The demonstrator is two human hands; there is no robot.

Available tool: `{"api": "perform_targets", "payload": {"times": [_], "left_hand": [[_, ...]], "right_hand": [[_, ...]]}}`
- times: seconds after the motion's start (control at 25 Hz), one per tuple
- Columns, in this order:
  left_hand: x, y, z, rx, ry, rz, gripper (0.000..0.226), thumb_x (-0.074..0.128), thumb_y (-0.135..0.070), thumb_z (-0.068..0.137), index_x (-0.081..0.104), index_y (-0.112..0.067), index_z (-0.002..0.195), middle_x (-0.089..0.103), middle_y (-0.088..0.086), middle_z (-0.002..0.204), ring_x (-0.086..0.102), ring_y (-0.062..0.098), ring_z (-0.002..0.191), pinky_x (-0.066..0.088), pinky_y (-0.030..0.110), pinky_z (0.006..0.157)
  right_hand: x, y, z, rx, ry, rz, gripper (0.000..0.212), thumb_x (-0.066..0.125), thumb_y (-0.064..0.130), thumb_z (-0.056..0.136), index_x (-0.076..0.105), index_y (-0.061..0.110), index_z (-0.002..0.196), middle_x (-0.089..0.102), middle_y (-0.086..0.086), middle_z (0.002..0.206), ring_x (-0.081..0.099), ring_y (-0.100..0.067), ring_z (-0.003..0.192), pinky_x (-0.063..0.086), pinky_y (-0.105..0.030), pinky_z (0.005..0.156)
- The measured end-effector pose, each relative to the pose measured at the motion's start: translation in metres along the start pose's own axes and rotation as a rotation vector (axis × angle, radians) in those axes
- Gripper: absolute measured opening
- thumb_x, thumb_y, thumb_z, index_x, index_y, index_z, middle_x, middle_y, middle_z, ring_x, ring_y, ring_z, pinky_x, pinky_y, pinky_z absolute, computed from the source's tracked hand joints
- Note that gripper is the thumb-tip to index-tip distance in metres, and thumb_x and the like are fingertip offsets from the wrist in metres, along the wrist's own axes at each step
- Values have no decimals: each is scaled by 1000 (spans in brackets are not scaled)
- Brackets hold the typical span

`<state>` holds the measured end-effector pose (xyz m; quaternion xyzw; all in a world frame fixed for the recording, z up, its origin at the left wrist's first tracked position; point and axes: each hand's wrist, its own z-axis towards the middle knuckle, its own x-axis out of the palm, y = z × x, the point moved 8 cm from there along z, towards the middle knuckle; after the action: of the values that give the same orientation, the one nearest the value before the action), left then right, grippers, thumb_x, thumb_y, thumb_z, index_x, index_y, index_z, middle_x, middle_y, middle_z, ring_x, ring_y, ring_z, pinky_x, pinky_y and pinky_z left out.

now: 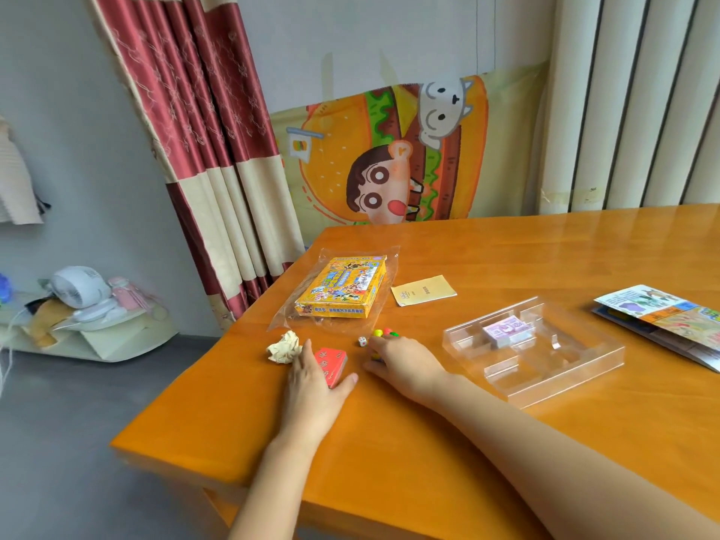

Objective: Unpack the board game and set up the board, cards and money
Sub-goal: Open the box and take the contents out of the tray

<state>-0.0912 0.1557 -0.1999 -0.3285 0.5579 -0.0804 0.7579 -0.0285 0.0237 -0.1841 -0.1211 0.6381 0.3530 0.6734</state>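
Your left hand (315, 380) brackets the red card deck (332, 362) between thumb and forefinger, flat on the table (389, 442). Your right hand (405, 364) curls its fingers down over the coloured pawns (383, 333) beside the die (362, 341); you cannot tell whether they grip one. The money stack (506, 331) sits in the clear tray (565, 376), and the folded board (662, 321) lies far right.

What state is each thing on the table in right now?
Game box: closed, lying on its clear wrapper.
Plastic tray: open, play money stacked in one compartment.
Game board: folded.
Paper ball: crumpled.
Red card deck: stacked, held by left hand.
Right hand: curled over pawns.
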Motion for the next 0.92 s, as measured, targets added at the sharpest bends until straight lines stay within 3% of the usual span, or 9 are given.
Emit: {"api": "perform_targets", "payload": {"times": [0.16, 0.24, 0.36, 0.44, 0.56, 0.72, 0.84, 0.92], "left_hand": [[-4, 1, 1, -1, -41, 14, 88, 63, -39, 86, 10, -10, 151, 27, 9, 153, 27, 24, 140, 31, 35, 111], [-4, 0, -1, 7, -28, 18, 84, 62, -38, 87, 14, -11, 150, 28, 8, 153, 29, 23, 139, 32, 33, 110], [-7, -1, -2, -2, -33, 7, 80, 62, -38, 87, 18, -13, 149, 30, 6, 152, 33, 21, 137, 34, 31, 107], [-7, 1, -1, -8, -33, -6, 81, 64, -39, 86, 20, -13, 149, 32, 5, 151, 34, 21, 136, 34, 31, 106], [-7, 3, -1, -13, -23, -45, 85, 67, -44, 82, 22, -14, 147, 33, 6, 149, 35, 22, 135, 36, 33, 106], [-20, -6, -6, 11, -126, -102, 71, 62, -44, 86, 33, -15, 143, 37, 4, 146, 38, 20, 132, 40, 29, 99], [-32, -38, -16, 211, -257, -147, 48, 63, -30, 88, 49, -16, 132, 46, -2, 134, 43, 14, 126, 34, 14, 95], [-26, -66, -21, 341, -232, -204, 38, 64, -22, 88, 56, -17, 125, 47, -9, 125, 44, 6, 119, 31, 6, 93]], "right_hand": [[6, 3, -2, -105, -50, 41, 35, 51, 35, 96, 53, 14, 124, 54, -8, 117, 48, -28, 113, 38, -34, 97], [6, 0, -2, -105, -65, 19, 40, 49, 40, 96, 52, 15, 127, 52, -7, 119, 46, -27, 114, 38, -34, 95], [4, 1, -4, -94, -37, -93, 55, 31, 55, 95, 49, 18, 132, 51, -5, 125, 45, -25, 117, 37, -36, 93], [-4, 4, -8, -108, -40, -44, 67, 20, 63, 89, 52, 18, 127, 54, -6, 119, 49, -27, 112, 40, -38, 93], [-38, -3, -12, -99, -91, 152, 45, 34, 47, 99, 61, 13, 110, 65, -11, 99, 60, -29, 93, 46, -37, 78], [-97, -60, -23, 61, -189, 61, 24, 50, 27, 97, 68, 10, 97, 71, -10, 97, 64, -28, 89, 51, -38, 77], [-125, -121, -44, 275, -205, 26, 20, 51, 15, 93, 71, 13, 97, 71, -7, 104, 64, -26, 95, 52, -35, 82], [-129, -143, -57, 337, -192, 11, 23, 50, 11, 92, 72, 14, 96, 71, -6, 104, 64, -24, 95, 52, -32, 81]]}}
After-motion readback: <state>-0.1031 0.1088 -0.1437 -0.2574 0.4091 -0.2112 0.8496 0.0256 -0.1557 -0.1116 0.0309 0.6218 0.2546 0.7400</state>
